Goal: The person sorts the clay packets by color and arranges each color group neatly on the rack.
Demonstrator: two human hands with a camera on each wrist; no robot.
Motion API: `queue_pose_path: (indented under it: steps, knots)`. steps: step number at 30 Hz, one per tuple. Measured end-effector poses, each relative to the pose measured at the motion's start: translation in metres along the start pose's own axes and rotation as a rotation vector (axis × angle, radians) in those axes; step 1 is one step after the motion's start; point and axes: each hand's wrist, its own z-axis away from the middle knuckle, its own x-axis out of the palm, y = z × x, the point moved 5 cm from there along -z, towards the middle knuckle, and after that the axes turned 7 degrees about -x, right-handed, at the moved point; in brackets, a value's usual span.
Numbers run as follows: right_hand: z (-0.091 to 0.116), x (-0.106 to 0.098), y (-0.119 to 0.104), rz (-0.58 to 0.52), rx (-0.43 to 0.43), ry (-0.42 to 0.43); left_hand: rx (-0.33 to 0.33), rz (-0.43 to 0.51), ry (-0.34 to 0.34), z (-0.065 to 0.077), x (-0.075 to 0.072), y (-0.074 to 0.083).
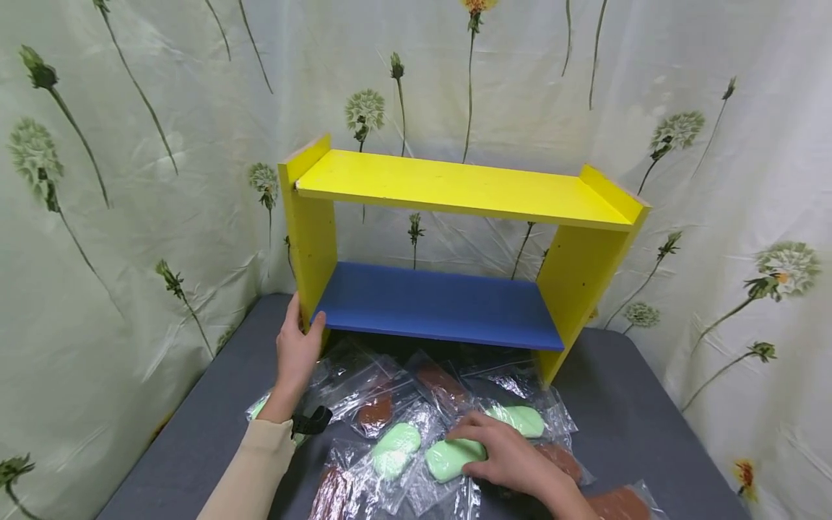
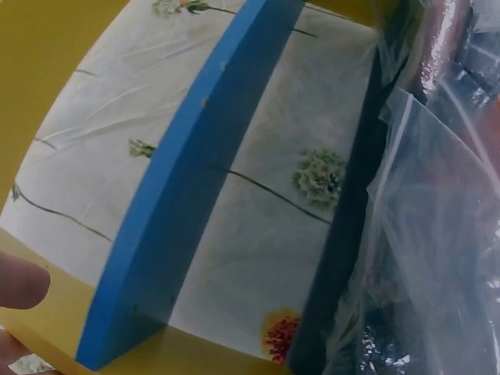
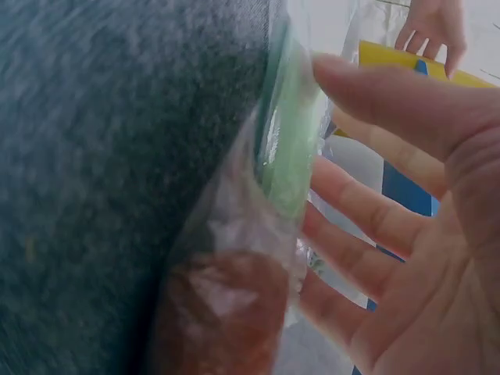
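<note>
A small yellow shelf unit [image 1: 448, 180] with a blue lower board [image 1: 435, 300] stands on the dark grey table. My left hand [image 1: 297, 357] grips its left side panel near the board's front corner, thumb in front; in the left wrist view the thumb [image 2: 22, 281] shows against the yellow panel. My right hand [image 1: 503, 451] has its thumb and fingers about a light green, soap-like oval bar [image 1: 453, 460] in a clear zip bag. The right wrist view shows the thumb and fingertips right at the edge of that bagged bar [image 3: 289, 133].
Another bagged green bar [image 1: 395, 449] lies just left of the right hand, and one more [image 1: 520, 420] behind it. Several bagged reddish-brown pieces [image 1: 375, 412] are spread below and before the shelf. A flowered curtain [image 1: 520, 87] hangs behind the table [image 1: 195, 433].
</note>
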Motion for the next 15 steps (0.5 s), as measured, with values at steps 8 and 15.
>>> queue_pose_path:
  steps: [8, 15]
  knots:
    - [0.0, 0.006, 0.002, 0.044, -0.01, -0.027, -0.024, -0.022, 0.039, -0.006, 0.002, -0.012]
    - [0.001, 0.008, 0.009, 0.068, 0.004, -0.017, -0.044, -0.026, 0.031, -0.009, 0.004, -0.016]
